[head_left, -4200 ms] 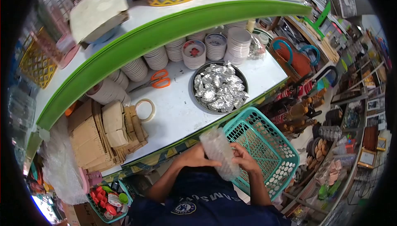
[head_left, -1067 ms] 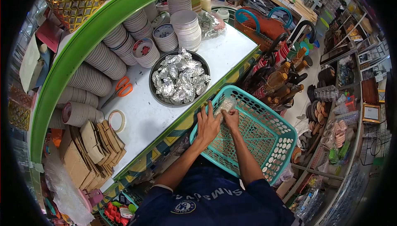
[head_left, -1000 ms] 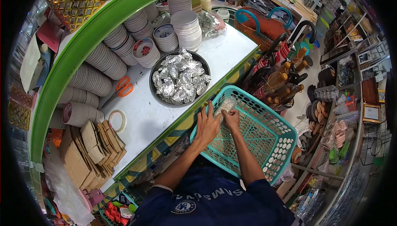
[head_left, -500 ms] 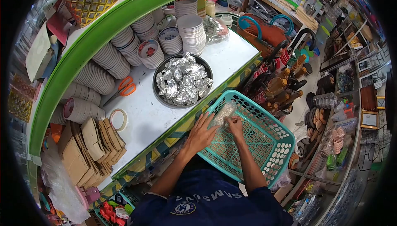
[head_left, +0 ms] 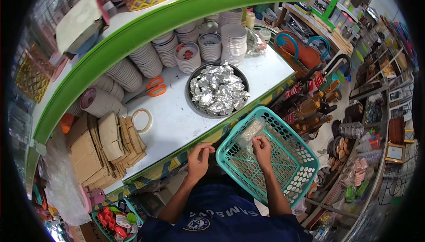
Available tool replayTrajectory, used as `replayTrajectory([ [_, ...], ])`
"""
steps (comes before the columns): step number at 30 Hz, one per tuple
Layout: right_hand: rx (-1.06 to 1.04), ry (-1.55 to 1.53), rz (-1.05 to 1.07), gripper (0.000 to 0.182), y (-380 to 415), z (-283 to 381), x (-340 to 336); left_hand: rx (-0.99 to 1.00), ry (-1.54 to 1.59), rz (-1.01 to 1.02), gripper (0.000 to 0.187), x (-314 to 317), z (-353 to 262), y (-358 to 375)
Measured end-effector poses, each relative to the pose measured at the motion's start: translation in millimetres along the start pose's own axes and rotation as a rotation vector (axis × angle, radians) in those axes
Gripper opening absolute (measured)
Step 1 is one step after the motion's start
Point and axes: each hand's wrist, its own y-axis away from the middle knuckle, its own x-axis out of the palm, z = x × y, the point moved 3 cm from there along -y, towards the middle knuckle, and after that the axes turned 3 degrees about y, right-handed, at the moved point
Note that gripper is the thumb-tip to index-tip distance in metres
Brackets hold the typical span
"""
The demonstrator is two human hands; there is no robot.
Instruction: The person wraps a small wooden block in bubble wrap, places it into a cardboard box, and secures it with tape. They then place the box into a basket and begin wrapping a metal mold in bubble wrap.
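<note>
A green plastic basket (head_left: 295, 141) with holed sides is in front of my body, beside the counter. Inside it, near the upper left corner, lies a clear plastic bag (head_left: 251, 132) with pale contents. My right hand (head_left: 262, 148) is closed just right of that bag, its fingers pinched; what they hold, if anything, is too small to make out. Left of the basket, my left hand (head_left: 199, 160) is raised with its fingers curled together, and I cannot make out anything in it. On the counter above, a dark round pan (head_left: 191, 99) holds a heap of silver foil shapes (head_left: 218, 89).
The white counter (head_left: 170, 124) bears orange-handled scissors (head_left: 155, 87), a tape roll (head_left: 142, 120), folded cardboard (head_left: 88, 153) and stacked bowls (head_left: 187, 57). A green-edged shelf (head_left: 146, 15) arches over it. Umbrellas (head_left: 310, 107) stand right of the counter. A second basket (head_left: 104, 228) is at lower left.
My left hand has left the bag and moved left, out of the basket, with its fingers now curled. My right hand stays closed beside the bag. The view has shifted, moving the counter items rightward.
</note>
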Motion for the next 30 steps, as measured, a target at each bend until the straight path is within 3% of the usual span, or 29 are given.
replayTrajectory([
  [5,-0.027,0.079,0.334,0.012,12,52,66,0.084,-0.024,-0.164,0.016,-40,-20,11],
  [11,-0.219,0.28,0.712,0.013,11,100,168,0.115,0.091,-0.355,0.017,-87,-24,22],
  [19,-0.413,0.279,0.806,0.019,17,135,322,0.078,0.029,-0.671,0.015,-123,-31,26],
  [21,-0.44,0.423,0.774,0.033,17,137,349,0.165,-0.243,-0.577,0.012,-127,-26,27],
  [25,-0.346,0.648,0.856,0.041,19,148,376,0.122,-0.184,-0.549,0.007,-125,-33,25],
  [30,-0.3,0.391,0.89,0.033,8,119,383,0.105,-0.029,-0.532,0.011,-125,-33,25],
])
